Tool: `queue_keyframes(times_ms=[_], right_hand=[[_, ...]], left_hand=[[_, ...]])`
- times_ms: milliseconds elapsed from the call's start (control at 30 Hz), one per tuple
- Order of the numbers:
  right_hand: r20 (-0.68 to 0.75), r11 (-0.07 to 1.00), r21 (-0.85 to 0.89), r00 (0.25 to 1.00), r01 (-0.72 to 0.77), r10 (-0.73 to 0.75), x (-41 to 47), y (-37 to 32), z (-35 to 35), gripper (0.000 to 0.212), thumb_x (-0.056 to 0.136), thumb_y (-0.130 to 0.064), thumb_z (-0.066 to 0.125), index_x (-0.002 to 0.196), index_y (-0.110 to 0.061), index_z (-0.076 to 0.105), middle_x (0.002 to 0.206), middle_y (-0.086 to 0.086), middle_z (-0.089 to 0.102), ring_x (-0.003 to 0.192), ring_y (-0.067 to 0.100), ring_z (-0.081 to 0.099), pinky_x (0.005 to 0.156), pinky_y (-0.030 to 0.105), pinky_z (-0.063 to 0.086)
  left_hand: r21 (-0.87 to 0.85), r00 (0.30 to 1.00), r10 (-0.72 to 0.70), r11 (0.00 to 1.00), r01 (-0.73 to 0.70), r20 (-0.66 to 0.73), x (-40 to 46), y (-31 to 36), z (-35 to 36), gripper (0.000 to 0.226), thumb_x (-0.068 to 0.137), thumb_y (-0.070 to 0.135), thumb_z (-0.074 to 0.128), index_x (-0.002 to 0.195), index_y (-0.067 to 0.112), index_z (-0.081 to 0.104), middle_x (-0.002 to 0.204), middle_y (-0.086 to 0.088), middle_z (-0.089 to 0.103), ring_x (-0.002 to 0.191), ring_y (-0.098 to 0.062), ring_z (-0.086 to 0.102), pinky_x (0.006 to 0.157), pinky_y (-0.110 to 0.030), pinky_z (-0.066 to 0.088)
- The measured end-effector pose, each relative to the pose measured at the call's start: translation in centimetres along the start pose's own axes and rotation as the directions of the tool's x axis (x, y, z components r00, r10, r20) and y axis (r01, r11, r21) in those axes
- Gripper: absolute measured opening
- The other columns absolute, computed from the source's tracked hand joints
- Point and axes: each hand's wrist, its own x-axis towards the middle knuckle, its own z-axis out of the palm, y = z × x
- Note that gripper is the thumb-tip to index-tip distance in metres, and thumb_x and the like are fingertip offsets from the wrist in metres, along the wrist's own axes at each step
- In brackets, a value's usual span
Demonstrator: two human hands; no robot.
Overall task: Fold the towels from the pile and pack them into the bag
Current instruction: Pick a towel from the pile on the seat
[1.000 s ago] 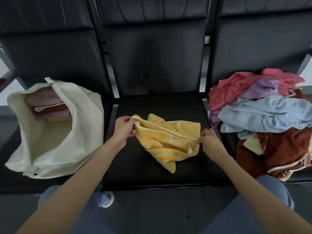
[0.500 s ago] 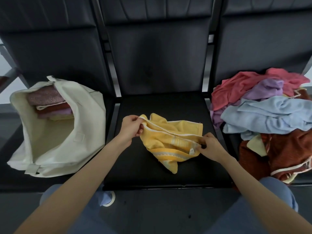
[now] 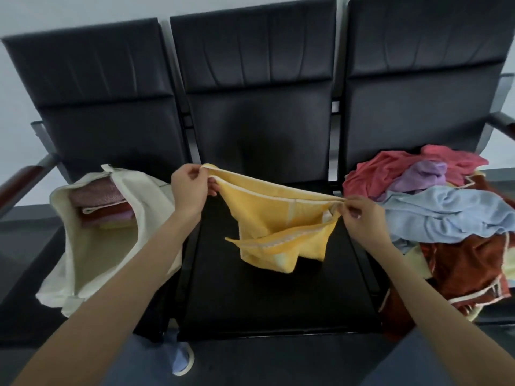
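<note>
A yellow towel (image 3: 267, 218) hangs stretched in the air above the middle black seat (image 3: 278, 296). My left hand (image 3: 189, 188) pinches its left top corner and my right hand (image 3: 359, 218) pinches its right top corner. The lower part of the towel droops in loose folds just over the seat. A cream cloth bag (image 3: 94, 254) lies open on the left seat with several folded towels (image 3: 100, 204) stacked inside. The pile of unfolded towels (image 3: 440, 213), in pink, purple, light blue and rust brown, covers the right seat.
Three black padded chairs stand in a row, backrests (image 3: 256, 87) behind. A wooden armrest (image 3: 22, 182) juts out at far left and a dark armrest (image 3: 504, 123) at far right. My knees and a shoe (image 3: 181, 358) show below the seat edge.
Both hands have lifted the yellow towel off the seat and pulled its top edge taut, moving apart. The camera has tilted up, showing more of the backrests.
</note>
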Motion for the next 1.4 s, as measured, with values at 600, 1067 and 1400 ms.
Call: queue_keyframes(times_ms=[600, 1067, 1400], right_hand=[[-0.003, 0.977, 0.058, 0.978, 0.206, -0.207, 5.1, -7.7, -5.5, 0.007, 0.082, -0.005, 0.072, 0.085, 0.000, 0.076, 0.087, 0.006, 0.073, 0.070, 0.006, 0.062, 0.070, -0.002, 0.041], [0.134, 0.995, -0.026, 0.986, 0.100, -0.096, 2.9, -6.3, -7.6, 0.014, 0.086, -0.016, 0.069, 0.098, -0.022, 0.071, 0.081, -0.008, 0.069, 0.075, 0.009, 0.064, 0.073, 0.033, 0.055], [0.035, 0.996, -0.085, 0.999, -0.020, 0.023, 11.0, -7.5, -6.5, 0.012, 0.085, 0.001, 0.057, 0.093, -0.004, 0.064, 0.087, 0.010, 0.067, 0.081, 0.025, 0.061, 0.067, 0.026, 0.040]], left_hand=[[0.070, 0.990, 0.081, 0.995, -0.073, -0.111, 1.2, 8.6, -7.1, 0.015, 0.090, -0.001, 0.050, 0.094, 0.003, 0.064, 0.064, -0.009, 0.063, 0.044, -0.008, 0.060, 0.049, -0.023, 0.055], [0.443, 0.981, -0.015, 0.894, -0.074, 0.194, 0.6, 7.3, -10.1, 0.013, 0.085, -0.002, 0.060, 0.087, 0.006, 0.070, 0.064, -0.012, 0.071, 0.054, -0.026, 0.069, 0.049, -0.030, 0.058], [0.307, 0.983, 0.026, 0.948, -0.082, 0.182, 7.0, 7.2, -4.6, 0.016, 0.094, -0.002, 0.051, 0.095, 0.007, 0.064, 0.101, -0.023, 0.066, 0.081, -0.029, 0.070, 0.076, -0.040, 0.060]])
